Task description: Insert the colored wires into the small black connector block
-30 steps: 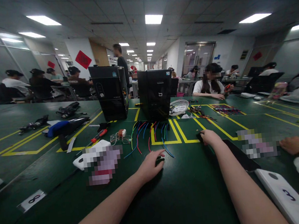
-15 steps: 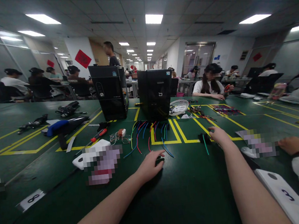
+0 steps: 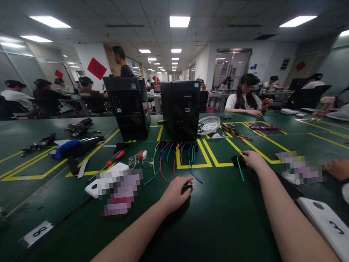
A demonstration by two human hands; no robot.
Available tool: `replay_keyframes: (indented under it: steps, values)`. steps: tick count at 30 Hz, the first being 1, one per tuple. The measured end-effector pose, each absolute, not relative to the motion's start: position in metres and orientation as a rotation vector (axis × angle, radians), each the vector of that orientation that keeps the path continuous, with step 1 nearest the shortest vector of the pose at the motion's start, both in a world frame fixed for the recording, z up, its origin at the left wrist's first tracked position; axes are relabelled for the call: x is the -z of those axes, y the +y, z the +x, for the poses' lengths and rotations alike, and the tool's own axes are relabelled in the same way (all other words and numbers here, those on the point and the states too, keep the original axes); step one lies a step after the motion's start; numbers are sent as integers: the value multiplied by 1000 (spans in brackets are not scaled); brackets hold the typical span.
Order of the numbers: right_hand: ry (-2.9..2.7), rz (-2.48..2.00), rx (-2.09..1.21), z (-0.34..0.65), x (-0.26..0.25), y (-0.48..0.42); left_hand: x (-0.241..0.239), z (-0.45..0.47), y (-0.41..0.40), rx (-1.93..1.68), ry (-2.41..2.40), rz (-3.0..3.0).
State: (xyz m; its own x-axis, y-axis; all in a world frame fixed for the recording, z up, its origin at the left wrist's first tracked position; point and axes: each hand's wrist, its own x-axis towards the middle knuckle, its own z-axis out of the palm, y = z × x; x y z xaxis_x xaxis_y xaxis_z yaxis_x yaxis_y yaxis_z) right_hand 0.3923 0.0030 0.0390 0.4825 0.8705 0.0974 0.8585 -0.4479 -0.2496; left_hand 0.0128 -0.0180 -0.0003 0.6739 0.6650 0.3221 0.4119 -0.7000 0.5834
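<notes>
My left hand rests on the green table, thumb and fingers apart, holding nothing. Its fingertips are close to the loose end of a blue wire. Several red, blue, green and yellow wires lie fanned out in front of the computer towers. Farther right, my right hand is low over the table, with its fingers reaching left and no held thing showing. Beside its fingertips is a small black patch, whose kind I cannot make out, with a short green wire on it.
Two black computer towers stand ahead. A red screwdriver, glasses and white power bank lie left. A white basket sits behind. At right are another person's hand and a white device marked 3.
My right hand has shifted very slightly to the left and down. My left hand is practically still. A standing person behind the towers has moved a little left.
</notes>
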Motion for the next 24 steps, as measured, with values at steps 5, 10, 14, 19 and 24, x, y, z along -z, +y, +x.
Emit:
replay_keyframes:
  steps: [5, 10, 14, 19, 24]
  values:
    - [-1431, -2513, -29, 393, -38, 1, -1, 13, -19, -699, 850, 2418]
    - [-1478, -2528, 3, 391, -41, 1, -1, 13, -19, -704, 848, 2425]
    - [-1483, -2519, 102, 381, -42, 1, -2, 13, -19, -687, 848, 2436]
    - [-1430, -2523, 181, 378, -40, -1, -3, 12, -20, -683, 843, 2432]
    - [-1451, -2511, 197, 381, -37, -2, -3, 13, -20, -674, 844, 2436]
